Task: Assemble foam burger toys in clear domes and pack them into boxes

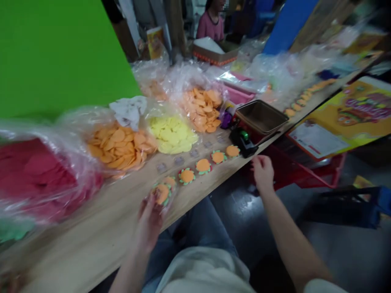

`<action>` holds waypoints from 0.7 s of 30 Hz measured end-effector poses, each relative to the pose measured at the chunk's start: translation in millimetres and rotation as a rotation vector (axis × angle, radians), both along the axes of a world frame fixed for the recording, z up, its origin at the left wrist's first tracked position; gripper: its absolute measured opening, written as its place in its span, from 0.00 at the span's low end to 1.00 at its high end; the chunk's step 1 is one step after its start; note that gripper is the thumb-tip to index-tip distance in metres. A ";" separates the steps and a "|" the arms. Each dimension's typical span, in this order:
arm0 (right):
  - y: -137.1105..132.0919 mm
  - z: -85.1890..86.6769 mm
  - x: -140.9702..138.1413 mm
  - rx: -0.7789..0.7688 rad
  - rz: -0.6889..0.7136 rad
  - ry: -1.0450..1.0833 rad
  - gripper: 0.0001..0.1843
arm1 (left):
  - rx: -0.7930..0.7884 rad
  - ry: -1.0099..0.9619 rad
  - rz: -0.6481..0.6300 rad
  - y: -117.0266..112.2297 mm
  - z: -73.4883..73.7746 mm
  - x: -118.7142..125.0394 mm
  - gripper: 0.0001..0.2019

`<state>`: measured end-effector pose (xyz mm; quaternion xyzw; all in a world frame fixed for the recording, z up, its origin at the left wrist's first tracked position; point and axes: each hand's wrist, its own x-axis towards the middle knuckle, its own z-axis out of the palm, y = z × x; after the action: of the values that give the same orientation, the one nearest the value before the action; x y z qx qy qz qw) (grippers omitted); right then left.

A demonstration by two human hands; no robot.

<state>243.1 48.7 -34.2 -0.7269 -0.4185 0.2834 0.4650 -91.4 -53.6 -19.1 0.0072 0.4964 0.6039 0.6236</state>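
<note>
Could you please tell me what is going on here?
The person's left hand holds a round orange piece with green frills, seemingly in clear wrap. The right hand is at the edge of the wooden bench, near a black tape dispenser. Four similar pieces lie in a row between the hands; behind, clear plastic bags hold flat yellow pieces and orange pieces.

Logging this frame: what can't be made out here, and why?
Head view:
- Whether the right hand pinches anything: its fingers are blurred.
- Underside of the clear packet in the left hand: hidden by its upper side.
- Full extent of the green pieces: cut off by the left edge.
- Wording on the white panel: too small and blurred.
</note>
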 end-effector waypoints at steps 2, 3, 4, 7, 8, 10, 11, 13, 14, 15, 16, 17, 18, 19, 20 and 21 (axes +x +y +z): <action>37.1 9.3 54.8 -0.083 -0.074 0.064 0.16 | -0.029 0.021 -0.005 2.2 -8.1 -5.1 0.09; 54.1 13.0 72.6 -0.123 -0.056 0.098 0.15 | -0.028 0.035 -0.008 1.8 -11.7 -5.1 0.09; 69.5 15.6 83.9 -0.170 -0.005 0.136 0.14 | -0.023 0.051 -0.011 0.8 -14.7 -4.0 0.10; 101.8 17.4 90.2 -0.296 0.151 0.229 0.10 | -0.028 0.096 -0.012 -3.0 -18.4 2.3 0.13; 106.8 16.8 88.2 -0.323 0.190 0.251 0.09 | -0.037 0.103 -0.009 -3.7 -18.1 4.4 0.14; 107.5 14.5 85.1 -0.328 0.228 0.281 0.09 | -0.046 0.111 0.004 -3.7 -16.3 7.5 0.14; 103.7 12.6 84.7 -0.309 0.234 0.294 0.09 | -0.047 0.121 0.011 -3.4 -15.4 8.5 0.13; 91.3 6.7 85.7 -0.216 0.221 0.286 0.09 | -0.042 0.141 0.012 -2.6 -14.2 9.6 0.13; 84.3 2.5 86.2 -0.161 0.204 0.266 0.09 | -0.039 0.149 0.008 -2.1 -14.0 9.9 0.13; 77.8 -2.4 86.3 -0.113 0.183 0.238 0.09 | -0.039 0.151 -0.003 -1.6 -14.1 10.3 0.13; 72.5 -7.8 85.8 -0.075 0.160 0.205 0.09 | -0.037 0.149 -0.015 -0.7 -14.3 10.8 0.13; 68.8 -13.2 84.7 -0.050 0.137 0.170 0.08 | -0.030 0.146 -0.026 0.5 -14.4 11.5 0.13; 66.6 -18.2 83.2 -0.041 0.118 0.136 0.08 | -0.022 0.149 -0.033 2.1 -14.2 12.6 0.13; 65.3 -22.5 81.5 -0.043 0.105 0.105 0.08 | -0.010 0.149 -0.042 4.0 -13.6 14.1 0.14; 64.3 -25.7 79.6 -0.046 0.108 0.064 0.09 | 0.004 0.146 -0.046 6.1 -12.2 15.9 0.15; 62.5 -27.6 77.3 -0.049 0.115 0.018 0.10 | 0.019 0.141 -0.041 7.9 -10.1 18.1 0.16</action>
<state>320.4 111.3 -61.8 -0.7103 -0.4484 0.3264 0.4336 -73.4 -45.8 -29.2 0.0660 0.5330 0.5936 0.5993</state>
